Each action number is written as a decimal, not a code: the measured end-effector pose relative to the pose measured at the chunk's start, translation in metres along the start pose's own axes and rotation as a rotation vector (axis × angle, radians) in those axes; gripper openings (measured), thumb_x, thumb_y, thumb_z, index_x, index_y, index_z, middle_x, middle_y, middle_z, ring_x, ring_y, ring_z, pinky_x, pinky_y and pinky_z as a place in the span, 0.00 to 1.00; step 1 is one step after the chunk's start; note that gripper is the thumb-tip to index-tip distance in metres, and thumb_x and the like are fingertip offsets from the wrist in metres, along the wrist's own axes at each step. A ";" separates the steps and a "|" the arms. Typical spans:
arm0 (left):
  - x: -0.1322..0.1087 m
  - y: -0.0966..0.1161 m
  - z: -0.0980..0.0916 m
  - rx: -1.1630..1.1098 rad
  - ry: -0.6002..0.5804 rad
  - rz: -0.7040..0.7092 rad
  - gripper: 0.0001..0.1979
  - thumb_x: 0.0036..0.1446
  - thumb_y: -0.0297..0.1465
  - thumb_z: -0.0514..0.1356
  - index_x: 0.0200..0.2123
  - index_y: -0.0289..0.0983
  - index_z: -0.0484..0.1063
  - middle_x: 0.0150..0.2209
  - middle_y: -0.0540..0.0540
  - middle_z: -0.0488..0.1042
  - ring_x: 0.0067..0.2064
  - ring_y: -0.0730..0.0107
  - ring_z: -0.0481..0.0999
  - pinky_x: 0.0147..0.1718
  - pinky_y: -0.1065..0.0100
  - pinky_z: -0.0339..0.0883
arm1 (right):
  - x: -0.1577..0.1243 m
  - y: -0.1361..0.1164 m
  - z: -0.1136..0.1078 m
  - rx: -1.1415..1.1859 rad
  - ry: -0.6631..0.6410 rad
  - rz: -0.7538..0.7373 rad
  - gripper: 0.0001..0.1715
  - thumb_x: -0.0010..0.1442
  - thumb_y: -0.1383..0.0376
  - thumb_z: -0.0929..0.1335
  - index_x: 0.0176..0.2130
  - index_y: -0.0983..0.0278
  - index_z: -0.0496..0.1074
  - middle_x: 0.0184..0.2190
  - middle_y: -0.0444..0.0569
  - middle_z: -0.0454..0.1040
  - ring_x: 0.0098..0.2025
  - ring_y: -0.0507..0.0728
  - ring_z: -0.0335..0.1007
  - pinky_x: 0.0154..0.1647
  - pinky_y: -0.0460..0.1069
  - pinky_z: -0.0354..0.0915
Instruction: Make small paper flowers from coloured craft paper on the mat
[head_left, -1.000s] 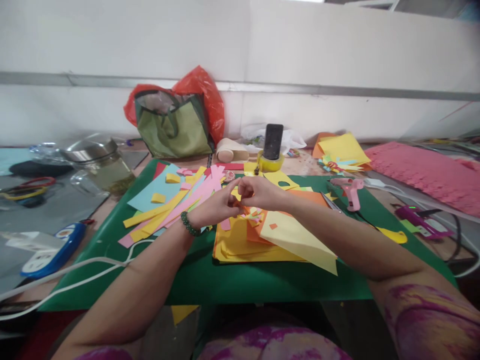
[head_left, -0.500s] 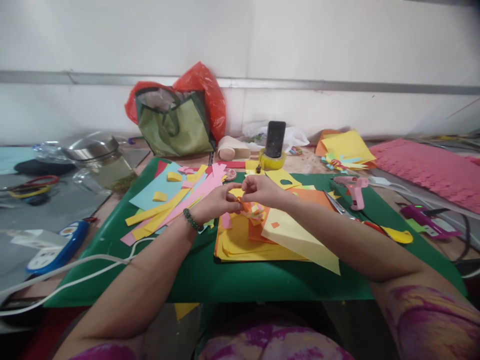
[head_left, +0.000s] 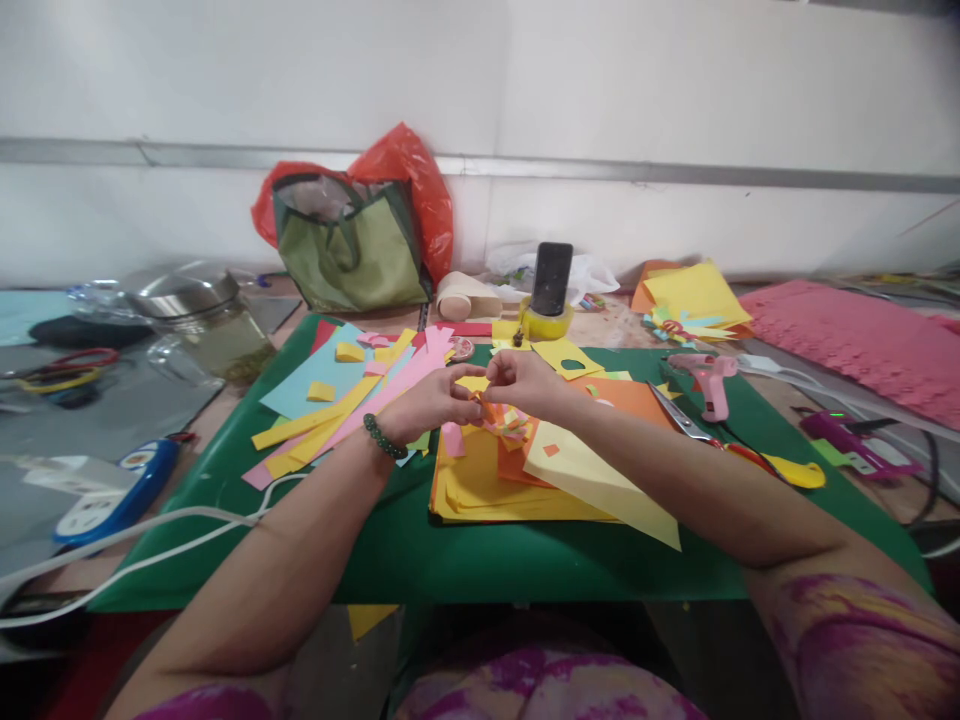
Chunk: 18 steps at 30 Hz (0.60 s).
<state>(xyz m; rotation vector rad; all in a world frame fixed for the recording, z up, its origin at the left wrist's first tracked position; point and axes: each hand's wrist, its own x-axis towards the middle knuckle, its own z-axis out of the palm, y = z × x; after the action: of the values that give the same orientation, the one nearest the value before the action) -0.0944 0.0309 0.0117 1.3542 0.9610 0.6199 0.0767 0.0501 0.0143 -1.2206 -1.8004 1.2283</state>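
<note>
My left hand (head_left: pixel 433 405), with a green bead bracelet at its wrist, pinches a small orange piece of paper (head_left: pixel 478 397). Its exact shape is mostly hidden by the fingers. Close beside it, my right hand (head_left: pixel 526 383) has thumb and forefinger pressed together at the same piece; whether it grips the paper is too small to make out. Just below the hands lie small cut paper scraps (head_left: pixel 514 427) in pink, orange and yellow. They rest on a stack of yellow paper (head_left: pixel 487 497), partly covered by orange sheets and a pale yellow sheet (head_left: pixel 607 485).
Paper strips (head_left: pixel 330 430) fan out to the left on the green mat (head_left: pixel 405 560). Scissors (head_left: pixel 679 415) and a pink glue gun (head_left: pixel 709 380) lie right. A phone (head_left: pixel 551 278) leans above a tape roll (head_left: pixel 546 322). A white cable (head_left: pixel 187 515) crosses the left edge.
The view has shifted very slightly. Both hands keep almost the same place and pinch, with only a slight movement of the fingers around the orange paper.
</note>
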 end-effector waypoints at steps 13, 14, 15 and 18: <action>-0.002 0.003 0.000 -0.017 0.115 0.063 0.37 0.42 0.25 0.67 0.57 0.30 0.60 0.23 0.56 0.72 0.28 0.74 0.73 0.31 0.70 0.63 | -0.012 -0.005 -0.008 0.106 -0.122 0.153 0.14 0.40 0.75 0.71 0.26 0.63 0.62 0.17 0.39 0.70 0.21 0.48 0.65 0.20 0.42 0.58; -0.002 0.004 0.001 -0.012 0.119 0.064 0.37 0.42 0.25 0.67 0.57 0.30 0.60 0.23 0.56 0.72 0.27 0.74 0.72 0.31 0.71 0.62 | -0.013 -0.004 -0.007 0.118 -0.129 0.158 0.15 0.40 0.75 0.71 0.26 0.63 0.62 0.17 0.38 0.69 0.20 0.48 0.65 0.20 0.42 0.58; -0.003 0.004 0.001 -0.008 0.123 0.065 0.37 0.42 0.26 0.67 0.57 0.30 0.60 0.23 0.56 0.72 0.27 0.75 0.72 0.30 0.71 0.62 | -0.013 -0.003 -0.006 0.127 -0.132 0.162 0.15 0.40 0.76 0.71 0.26 0.63 0.62 0.16 0.38 0.69 0.20 0.47 0.64 0.20 0.42 0.58; -0.003 0.005 0.002 0.005 0.129 0.072 0.37 0.41 0.26 0.67 0.56 0.30 0.60 0.23 0.56 0.71 0.27 0.75 0.71 0.29 0.72 0.61 | -0.012 -0.001 -0.005 0.136 -0.132 0.165 0.15 0.40 0.76 0.70 0.26 0.63 0.62 0.16 0.37 0.68 0.19 0.46 0.63 0.20 0.41 0.58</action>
<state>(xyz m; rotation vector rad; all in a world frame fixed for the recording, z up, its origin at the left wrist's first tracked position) -0.0932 0.0277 0.0170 1.3711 1.0207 0.7674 0.0851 0.0407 0.0171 -1.2554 -1.7032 1.5312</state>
